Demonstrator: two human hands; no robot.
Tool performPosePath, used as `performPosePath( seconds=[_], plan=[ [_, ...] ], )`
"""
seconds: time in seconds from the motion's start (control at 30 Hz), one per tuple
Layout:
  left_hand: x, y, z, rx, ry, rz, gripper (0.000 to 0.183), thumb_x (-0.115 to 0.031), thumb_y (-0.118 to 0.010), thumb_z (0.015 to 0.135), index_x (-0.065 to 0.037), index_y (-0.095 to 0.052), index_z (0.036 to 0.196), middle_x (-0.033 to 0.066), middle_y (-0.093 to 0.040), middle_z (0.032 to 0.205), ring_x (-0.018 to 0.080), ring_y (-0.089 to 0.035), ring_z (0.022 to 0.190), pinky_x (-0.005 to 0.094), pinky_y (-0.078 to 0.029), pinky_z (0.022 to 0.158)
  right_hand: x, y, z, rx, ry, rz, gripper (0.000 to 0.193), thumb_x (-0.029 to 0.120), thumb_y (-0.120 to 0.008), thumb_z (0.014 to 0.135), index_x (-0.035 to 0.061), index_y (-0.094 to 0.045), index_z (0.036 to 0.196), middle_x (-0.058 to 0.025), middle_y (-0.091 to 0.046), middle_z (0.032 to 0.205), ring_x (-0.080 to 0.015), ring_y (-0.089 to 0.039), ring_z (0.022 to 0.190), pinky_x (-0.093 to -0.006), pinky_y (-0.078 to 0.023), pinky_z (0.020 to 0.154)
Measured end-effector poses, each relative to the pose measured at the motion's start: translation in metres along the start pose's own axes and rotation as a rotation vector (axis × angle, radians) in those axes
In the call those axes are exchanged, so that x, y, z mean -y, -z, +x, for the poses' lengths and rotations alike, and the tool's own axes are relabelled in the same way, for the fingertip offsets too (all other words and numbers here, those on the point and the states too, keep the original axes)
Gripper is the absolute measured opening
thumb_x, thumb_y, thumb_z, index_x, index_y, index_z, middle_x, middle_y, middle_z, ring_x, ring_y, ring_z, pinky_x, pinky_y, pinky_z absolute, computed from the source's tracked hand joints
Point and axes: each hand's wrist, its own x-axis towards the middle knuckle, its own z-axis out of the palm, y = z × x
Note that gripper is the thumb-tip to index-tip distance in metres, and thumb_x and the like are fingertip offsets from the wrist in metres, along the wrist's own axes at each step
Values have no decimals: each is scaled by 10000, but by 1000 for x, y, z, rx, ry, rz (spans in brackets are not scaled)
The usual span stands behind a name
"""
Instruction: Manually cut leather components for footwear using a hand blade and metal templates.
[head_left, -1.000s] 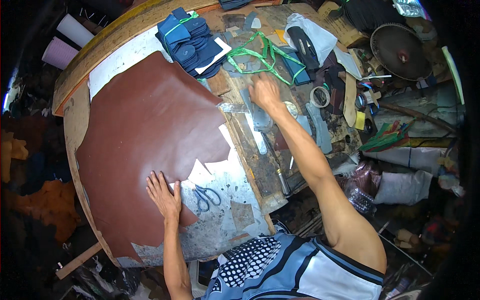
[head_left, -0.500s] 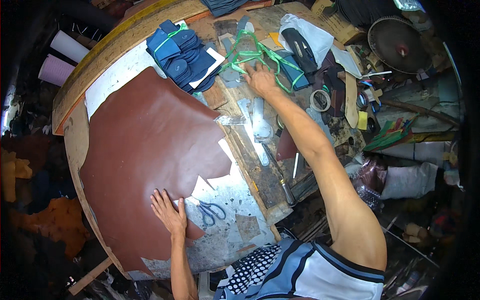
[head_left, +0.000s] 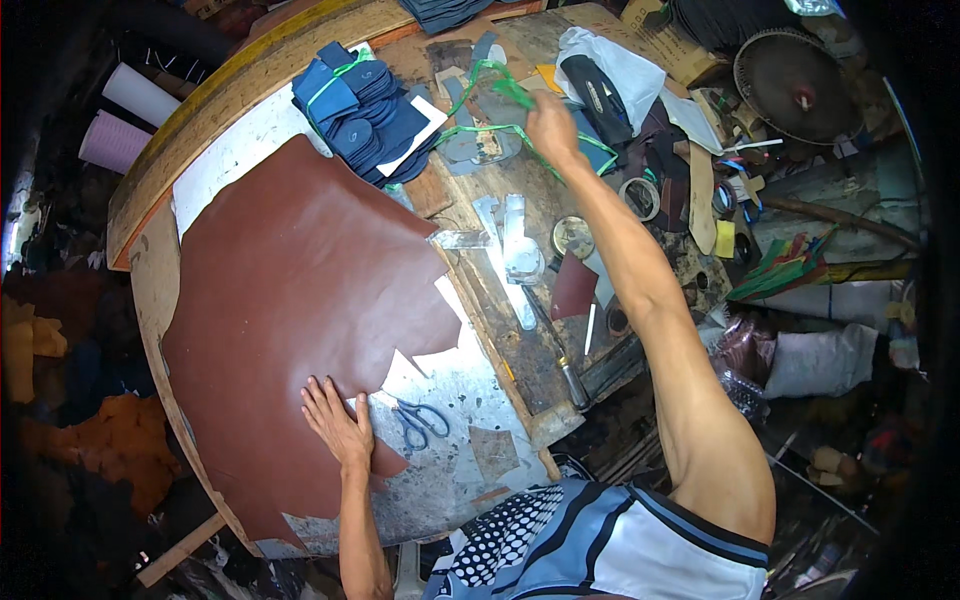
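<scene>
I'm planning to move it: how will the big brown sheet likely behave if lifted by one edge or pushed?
The brown sheet looks thin and broad, so it would probably sag and fold when lifted. Its smooth sheen suggests it might slide somewhat if pushed, though the left hand, spread flat on it, would likely resist that.

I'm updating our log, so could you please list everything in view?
Table: one, brown and grey, centre.
Hide: one, brown, left and centre.
Scissors: one pair, dark blue, hide's near edge.
Cut pieces: many, dark blue, stacked beyond the hide.
Ribbon: count unclear, green, top centre.
Rolls: two, white and pale purple, upper left.
Tape ring: one, pale, upper right.
Disc: one, dark, far upper right.
Loose scraps: many, mixed colours, right.
Left hand: one, bare, flat on the hide.
Right hand: one, bare, gripping the ribbon.
</scene>
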Motion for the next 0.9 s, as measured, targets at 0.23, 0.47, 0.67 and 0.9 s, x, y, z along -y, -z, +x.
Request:
performPosePath(
  seconds=[0.23, 0.47, 0.67, 0.9],
  plan=[
    [4, -1, -3, 12, 16, -26, 693, -443, -542, 927, -11, -399, 1449, 201, -249, 1574, 389, -158, 1473, 525, -118, 1183, 69, -64, 10, 517, 303, -206, 554, 118, -599, 796, 16, -498, 1331, -210, -414, 1454, -419, -621, 1063, -461, -505, 927],
    [3, 0, -4, 25, 25, -57, 706, -455, -553, 918, -16, -401, 1449, 200, -252, 1572, 395, -161, 1469, 527, -119, 1182, 73, -82, 35, 828, 283, -260, 340, 86, -578, 803, -4, -618, 1128, -232, -588, 1243, -391, -636, 1041, -450, -526, 879],
    [8, 1, -5, 14, 24, -40, 696, -447, -549, 924, -15, -402, 1449, 196, -253, 1573, 392, -159, 1470, 524, -116, 1184, 34, -23, 30, 516, 564, -169, 311, 10, -565, 788, 53, -644, 1085, -167, -662, 1089, -359, -666, 955, -460, -543, 815],
    [8, -1, -3, -4, -5, -25, 662, -415, -519, 951, -9, -385, 1457, 203, -256, 1571, 388, -162, 1472, 526, -116, 1182, -78, 83, 53, 303, -21, -414, 316, 94, -526, 833, 72, -689, 1103, -267, -654, 1066, -415, -634, 1021, -500, -505, 861]
  ],
)
